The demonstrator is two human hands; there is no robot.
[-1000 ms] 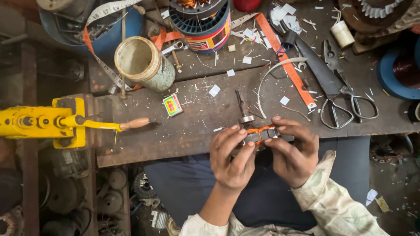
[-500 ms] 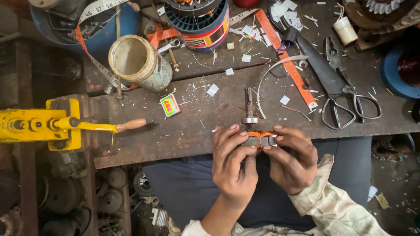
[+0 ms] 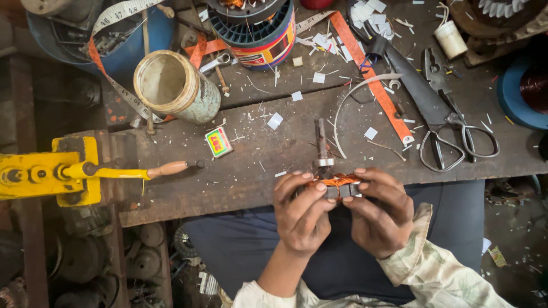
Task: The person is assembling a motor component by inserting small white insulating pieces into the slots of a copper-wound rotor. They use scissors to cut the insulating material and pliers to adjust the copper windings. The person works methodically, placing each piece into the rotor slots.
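- Step in hand, as I judge it: seating the copper winding on a small motor armature point(image 3: 334, 183). It sits between both hands at the near edge of the counter point(image 3: 240, 171), its steel shaft pointing toward 12 o'clock.
- The left hand point(image 3: 301, 212) is closed on the armature's left side, thumb and fingertips pressing the copper.
- The right hand point(image 3: 379, 211) grips the right side, fingers curled over the top.
- A next move would call for a firm hold and light fingertip pressure, since the wire looks thin.
- Counter: dark, worn wood strewn with white paper scraps.
- At 2 o'clock, scissors point(image 3: 451, 134); at 10 o'clock, an open jar point(image 3: 177, 85); at 9 o'clock, a yellow hand-crank tool point(image 3: 51, 171).
- Below, the floor holds dusty metal parts.
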